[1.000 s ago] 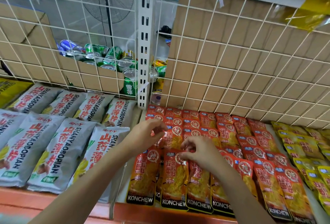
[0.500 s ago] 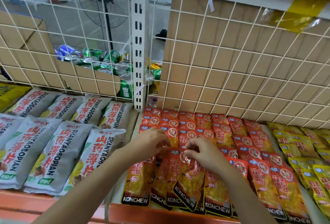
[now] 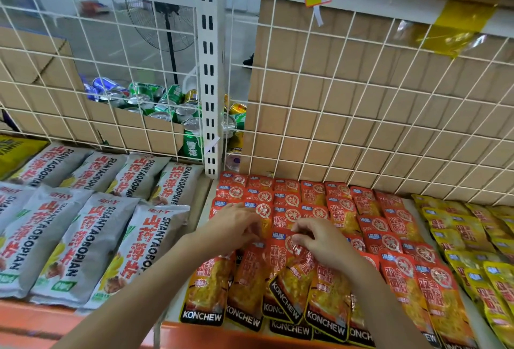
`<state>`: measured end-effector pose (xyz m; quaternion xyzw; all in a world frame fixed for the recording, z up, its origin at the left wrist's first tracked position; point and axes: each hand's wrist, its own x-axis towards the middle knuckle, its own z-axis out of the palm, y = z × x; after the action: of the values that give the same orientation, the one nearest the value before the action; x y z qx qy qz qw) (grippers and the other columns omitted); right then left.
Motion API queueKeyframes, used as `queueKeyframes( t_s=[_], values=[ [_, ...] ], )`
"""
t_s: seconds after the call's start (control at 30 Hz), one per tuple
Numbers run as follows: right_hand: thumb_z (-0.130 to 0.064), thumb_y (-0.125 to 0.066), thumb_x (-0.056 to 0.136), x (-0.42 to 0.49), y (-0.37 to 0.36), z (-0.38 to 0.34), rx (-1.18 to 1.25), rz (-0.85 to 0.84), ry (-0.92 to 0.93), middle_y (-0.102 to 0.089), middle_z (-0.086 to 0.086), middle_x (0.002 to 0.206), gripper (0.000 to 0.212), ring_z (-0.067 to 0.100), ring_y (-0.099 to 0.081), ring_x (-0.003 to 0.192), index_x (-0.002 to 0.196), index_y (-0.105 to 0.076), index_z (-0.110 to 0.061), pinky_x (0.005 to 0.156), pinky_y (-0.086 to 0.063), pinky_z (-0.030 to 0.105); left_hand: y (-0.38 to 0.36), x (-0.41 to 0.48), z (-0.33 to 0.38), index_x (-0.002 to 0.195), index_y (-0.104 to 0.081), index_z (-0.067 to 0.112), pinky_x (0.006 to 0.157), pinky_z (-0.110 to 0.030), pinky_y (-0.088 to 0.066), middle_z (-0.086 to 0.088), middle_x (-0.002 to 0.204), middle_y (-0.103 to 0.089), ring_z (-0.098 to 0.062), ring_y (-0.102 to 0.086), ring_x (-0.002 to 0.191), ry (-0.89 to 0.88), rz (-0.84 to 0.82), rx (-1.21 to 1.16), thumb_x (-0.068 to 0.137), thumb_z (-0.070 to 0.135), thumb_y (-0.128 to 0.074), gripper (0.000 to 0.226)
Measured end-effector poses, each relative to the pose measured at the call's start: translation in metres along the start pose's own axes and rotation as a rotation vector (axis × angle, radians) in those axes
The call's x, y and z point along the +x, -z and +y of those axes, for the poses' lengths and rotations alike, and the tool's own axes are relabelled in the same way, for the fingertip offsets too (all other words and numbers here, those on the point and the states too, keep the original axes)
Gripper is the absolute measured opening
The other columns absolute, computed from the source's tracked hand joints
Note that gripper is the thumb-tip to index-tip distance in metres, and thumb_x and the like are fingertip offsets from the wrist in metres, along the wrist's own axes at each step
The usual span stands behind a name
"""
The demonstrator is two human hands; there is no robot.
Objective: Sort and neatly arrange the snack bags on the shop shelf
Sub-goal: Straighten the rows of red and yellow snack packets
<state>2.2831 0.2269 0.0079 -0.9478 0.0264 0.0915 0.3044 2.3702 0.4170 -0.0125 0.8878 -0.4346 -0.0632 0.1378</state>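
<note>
Right hand (image 3: 319,243) pinches top of skewed bag (image 3: 290,290), front row of red bags (image 3: 342,209), tail swung to 7 o'clock; left hand (image 3: 233,229) curled on tops at 9 o'clock, grip unclear. Risk: pull drags overlapped neighbours off shelf lip (image 3: 211,339)

Beyond the left grip (image 3: 233,227), a white wire-grid back panel (image 3: 111,70) and slotted upright (image 3: 210,76) front cardboard sheets (image 3: 361,98). Farther back, a pedestal fan (image 3: 167,23) stands on grey floor (image 3: 122,42).

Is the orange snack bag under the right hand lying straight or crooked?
Crooked. The orange snack bag slants across its straight neighbours; the right hand pinches its top.
</note>
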Motion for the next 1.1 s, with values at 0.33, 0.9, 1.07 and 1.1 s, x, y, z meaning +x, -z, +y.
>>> queueKeyframes(
  t_s=[0.33,0.9,1.07,1.1],
  values=[
    [-0.022,-0.056,0.091,0.0,0.003,0.003,-0.004,-0.016,0.001,-0.059,-0.008,0.08,0.009,0.005,-0.053,0.073,0.084,-0.06,-0.018,0.063,-0.038,0.021,0.001,0.007,-0.015,0.088,-0.06,0.023,0.082,-0.022,-0.033,0.014,0.088,-0.048,-0.006,-0.041,0.088,0.118,0.116,-0.115,0.088,0.029,-0.06,0.006],
    [-0.028,-0.055,0.092,0.0,0.001,0.011,-0.085,-0.001,0.013,-0.054,-0.017,0.085,0.007,-0.004,-0.048,0.078,0.085,-0.055,-0.03,0.063,-0.032,0.013,0.009,0.015,-0.037,0.095,-0.067,0.017,0.067,-0.008,-0.039,0.01,0.09,-0.061,-0.002,-0.054,0.082,0.215,0.015,-0.396,0.089,0.015,-0.059,0.01],
    [-0.028,-0.054,0.092,0.001,-0.001,0.012,-0.071,0.017,0.018,-0.055,-0.018,0.085,0.008,-0.004,-0.05,0.08,0.085,-0.055,-0.03,0.064,-0.032,0.012,0.013,0.018,-0.043,0.1,-0.068,0.017,0.071,-0.013,-0.04,0.008,0.095,-0.063,-0.005,-0.056,0.085,0.188,-0.06,-0.39,0.09,0.015,-0.058,0.014],
    [-0.027,-0.054,0.092,0.001,-0.001,0.012,-0.07,0.019,0.019,-0.055,-0.018,0.085,0.008,-0.004,-0.05,0.08,0.085,-0.055,-0.03,0.064,-0.032,0.011,0.014,0.017,-0.043,0.1,-0.068,0.018,0.068,-0.011,-0.039,0.009,0.092,-0.062,-0.002,-0.054,0.081,0.175,-0.069,-0.392,0.089,0.014,-0.059,0.014]
  ],
)
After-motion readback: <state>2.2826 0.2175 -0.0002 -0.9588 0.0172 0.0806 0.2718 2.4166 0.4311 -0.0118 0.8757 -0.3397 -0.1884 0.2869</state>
